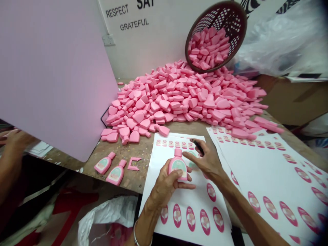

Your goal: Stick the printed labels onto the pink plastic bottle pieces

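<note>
My left hand (167,182) is closed around a pink foam bottle shape (178,164) with a sticker on its face, held upright over a white sticker sheet (164,155). My right hand (206,159) rests on the same sheet just to the right, fingers spread toward the bottle, with a dark pen-like item (197,146) under its fingers. Oval pink stickers (191,218) line the sheet's near edge. Two finished bottle shapes (110,168) lie on the wooden table (128,152) to the left.
A big heap of pink foam pieces (184,97) fills the table's back, under a tipped brown basket (217,34). More sticker sheets (271,171) lie right. A pink board (51,71) stands left. Another person's hand (12,141) shows at the far left. A plastic bag (107,218) sits below.
</note>
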The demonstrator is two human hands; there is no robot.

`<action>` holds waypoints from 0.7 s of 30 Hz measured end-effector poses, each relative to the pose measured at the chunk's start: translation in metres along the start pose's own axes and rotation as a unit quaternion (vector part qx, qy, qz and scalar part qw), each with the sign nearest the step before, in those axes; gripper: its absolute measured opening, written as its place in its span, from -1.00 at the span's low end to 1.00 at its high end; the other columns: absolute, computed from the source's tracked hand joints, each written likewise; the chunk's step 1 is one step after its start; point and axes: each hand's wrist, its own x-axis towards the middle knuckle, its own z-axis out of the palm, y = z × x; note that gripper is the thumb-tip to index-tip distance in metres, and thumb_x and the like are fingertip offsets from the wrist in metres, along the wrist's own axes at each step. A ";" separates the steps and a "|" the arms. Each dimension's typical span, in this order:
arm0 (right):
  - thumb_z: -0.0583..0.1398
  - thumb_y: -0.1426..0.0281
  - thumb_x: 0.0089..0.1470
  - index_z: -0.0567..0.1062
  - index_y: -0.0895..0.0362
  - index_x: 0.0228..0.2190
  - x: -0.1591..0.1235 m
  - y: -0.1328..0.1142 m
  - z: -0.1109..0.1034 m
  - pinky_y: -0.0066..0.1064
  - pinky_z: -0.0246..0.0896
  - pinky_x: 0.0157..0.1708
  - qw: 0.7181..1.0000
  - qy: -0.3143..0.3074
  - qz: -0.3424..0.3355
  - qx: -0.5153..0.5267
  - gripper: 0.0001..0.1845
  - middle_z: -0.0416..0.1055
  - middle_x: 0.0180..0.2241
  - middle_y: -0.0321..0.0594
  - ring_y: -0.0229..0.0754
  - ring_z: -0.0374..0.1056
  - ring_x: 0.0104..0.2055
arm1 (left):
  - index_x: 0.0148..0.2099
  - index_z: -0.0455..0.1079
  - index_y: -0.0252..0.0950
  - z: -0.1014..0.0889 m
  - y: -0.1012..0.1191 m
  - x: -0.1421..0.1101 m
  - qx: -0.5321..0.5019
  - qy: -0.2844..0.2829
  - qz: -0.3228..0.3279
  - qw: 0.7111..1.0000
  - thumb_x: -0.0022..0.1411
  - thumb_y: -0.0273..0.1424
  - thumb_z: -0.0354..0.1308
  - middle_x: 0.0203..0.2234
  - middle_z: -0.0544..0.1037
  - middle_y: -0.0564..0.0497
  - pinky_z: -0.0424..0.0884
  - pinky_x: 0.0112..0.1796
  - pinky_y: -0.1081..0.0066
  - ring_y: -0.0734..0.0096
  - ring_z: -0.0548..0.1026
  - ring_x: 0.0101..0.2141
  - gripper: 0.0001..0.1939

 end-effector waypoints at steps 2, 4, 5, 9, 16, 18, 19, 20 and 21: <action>0.31 0.04 -0.19 0.29 0.03 0.05 -0.005 0.003 0.000 -0.14 0.26 -0.03 0.999 -0.015 0.022 0.027 -0.22 0.31 0.07 -0.07 0.06 0.30 0.05 | -0.09 0.30 -0.37 -0.003 -0.002 -0.001 -0.022 0.016 0.001 1.000 0.24 -0.39 0.07 -0.28 0.48 -0.09 0.53 -0.27 0.21 0.39 0.49 -0.34 -0.79; 0.34 0.08 -0.22 0.25 0.00 0.08 -0.014 0.006 0.001 -0.17 0.28 -0.03 0.996 -0.061 0.031 0.054 -0.17 0.26 0.11 -0.08 0.05 0.27 0.09 | -0.08 0.31 -0.36 -0.004 -0.005 -0.001 -0.037 0.028 0.006 0.999 0.27 -0.36 0.04 -0.30 0.50 -0.08 0.51 -0.21 0.16 0.37 0.50 -0.33 -0.78; 0.36 0.10 -0.24 0.23 -0.02 0.10 -0.018 0.007 0.002 -0.18 0.29 -0.03 0.994 -0.082 0.035 0.066 -0.14 0.24 0.13 -0.09 0.05 0.24 0.11 | -0.06 0.31 -0.34 -0.003 -0.006 -0.001 -0.042 0.031 0.005 0.999 0.27 -0.35 0.04 -0.29 0.51 -0.08 0.50 -0.19 0.16 0.34 0.52 -0.31 -0.77; 0.37 0.10 -0.28 0.22 0.00 0.11 -0.022 0.021 -0.004 -0.22 0.33 -0.07 0.986 -0.124 0.078 0.081 -0.09 0.19 0.16 -0.06 0.07 0.19 0.16 | -0.04 0.30 -0.30 -0.005 -0.005 -0.006 -0.030 0.042 -0.014 0.999 0.25 -0.27 0.06 -0.20 0.53 -0.13 0.49 -0.15 0.16 0.18 0.54 -0.20 -0.72; 0.20 0.05 -0.04 0.42 0.07 -0.10 0.038 0.073 -0.074 -0.29 0.31 -0.11 0.987 0.024 0.053 -0.148 -0.48 0.46 -0.10 -0.12 -0.08 0.40 -0.09 | -0.17 0.34 -0.32 -0.073 0.042 -0.023 0.254 0.344 0.008 0.904 0.13 -0.11 0.10 -0.29 0.55 -0.11 0.49 -0.28 0.23 0.15 0.55 -0.32 -0.62; 0.17 0.07 -0.02 0.44 0.12 -0.15 0.064 0.087 -0.102 -0.21 0.29 -0.14 0.966 0.111 0.083 -0.220 -0.53 0.48 -0.16 -0.04 -0.02 0.41 -0.12 | -0.32 0.35 -0.28 -0.103 0.058 -0.022 0.428 0.421 0.072 0.797 0.12 -0.14 0.06 -0.44 0.52 -0.06 0.43 -0.34 0.30 0.16 0.50 -0.34 -0.71; 0.15 0.07 -0.01 0.43 0.15 -0.15 0.077 0.093 -0.116 -0.13 0.26 -0.15 0.953 0.148 0.103 -0.244 -0.51 0.47 -0.16 0.03 0.05 0.39 -0.11 | -0.35 0.35 -0.26 -0.115 0.064 -0.021 0.500 0.419 0.101 0.751 0.14 -0.15 0.03 -0.47 0.51 -0.03 0.40 -0.36 0.31 0.18 0.48 -0.36 -0.73; 0.15 0.06 -0.02 0.43 0.19 -0.15 0.087 0.098 -0.129 -0.03 0.22 -0.15 0.940 0.179 0.122 -0.262 -0.48 0.46 -0.17 0.11 0.13 0.37 -0.09 | -0.38 0.35 -0.25 -0.126 0.069 -0.020 0.556 0.424 0.106 0.707 0.15 -0.15 0.01 -0.53 0.48 -0.02 0.36 -0.41 0.32 0.20 0.45 -0.43 -0.73; 0.17 0.04 -0.05 0.43 0.21 -0.16 0.096 0.102 -0.141 0.05 0.18 -0.16 0.928 0.202 0.138 -0.281 -0.45 0.45 -0.18 0.17 0.20 0.34 -0.07 | -0.39 0.36 -0.23 -0.134 0.073 -0.018 0.599 0.425 0.111 0.670 0.15 -0.15 0.01 -0.58 0.45 0.00 0.31 -0.46 0.33 0.21 0.42 -0.48 -0.73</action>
